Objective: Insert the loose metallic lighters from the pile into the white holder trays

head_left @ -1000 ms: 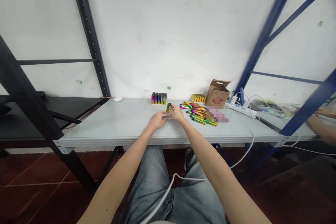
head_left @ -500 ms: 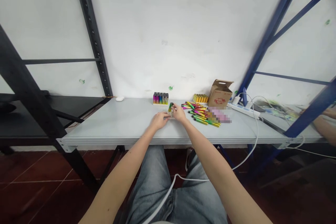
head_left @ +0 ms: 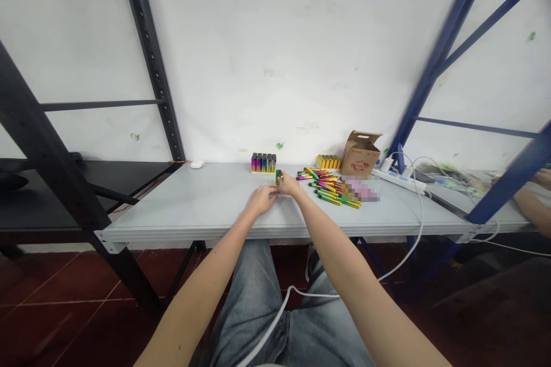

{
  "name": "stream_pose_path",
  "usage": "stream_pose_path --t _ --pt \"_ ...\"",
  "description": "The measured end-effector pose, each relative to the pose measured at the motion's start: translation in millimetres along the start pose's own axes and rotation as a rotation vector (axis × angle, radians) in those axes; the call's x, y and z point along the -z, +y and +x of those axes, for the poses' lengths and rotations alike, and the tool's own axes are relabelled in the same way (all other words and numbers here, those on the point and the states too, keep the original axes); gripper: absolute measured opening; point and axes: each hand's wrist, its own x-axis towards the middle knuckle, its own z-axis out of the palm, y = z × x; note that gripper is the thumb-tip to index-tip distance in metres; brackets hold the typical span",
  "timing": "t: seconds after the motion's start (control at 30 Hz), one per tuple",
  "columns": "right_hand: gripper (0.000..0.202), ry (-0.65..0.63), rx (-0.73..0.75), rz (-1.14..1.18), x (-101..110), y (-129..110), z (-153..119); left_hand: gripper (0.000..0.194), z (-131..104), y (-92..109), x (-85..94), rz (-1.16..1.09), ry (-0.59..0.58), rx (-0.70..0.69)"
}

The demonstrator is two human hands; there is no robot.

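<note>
In the head view, pinched upright in the right hand (head_left: 287,184), a green-gold lighter (head_left: 278,177); just beside, left hand (head_left: 262,200) with fingers bent, grip impossible to tell. Could tip if pinched off-centre or nudged by the left fingertips. Right of the right hand, loose lighters (head_left: 327,185), near enough to brush; farther, yellow lighters (head_left: 328,162) and carton (head_left: 357,161). Just beyond both hands, standing lighters (head_left: 264,163), easily toppled by overreaching.

Green, gold, red and magenta are seen across the loose lighters (head_left: 329,189); magenta, blue and yellow-green under black tops are shown by the upright lighters (head_left: 263,163). The brown carton (head_left: 359,159) is printed with a red motif. The white wall (head_left: 241,57) is marked with green blotches.
</note>
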Motion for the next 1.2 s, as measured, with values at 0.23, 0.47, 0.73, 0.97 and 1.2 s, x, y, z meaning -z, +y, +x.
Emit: stream_pose_path --t 0.23,0.47,0.73,0.97,1.2 --pt "0.032 -0.028 0.002 -0.037 6 -2 -4 0.027 0 3 1.1 0.027 0.008 0.012" --pt "0.035 -0.013 0.053 -0.103 2 11 -6 0.027 0 1 -0.1 0.033 0.008 0.016" --pt "0.042 0.155 0.005 -0.158 32 50 -11 0.028 0 3 -1.3 0.082 0.025 0.069" --pt "0.047 0.114 -0.099 -0.333 36 90 -21 0.027 0 7 0.1 0.092 0.018 0.115" --pt "0.028 0.162 -0.052 -0.348 36 104 -20 0.026 1 1 -3.5 0.077 0.019 0.103"
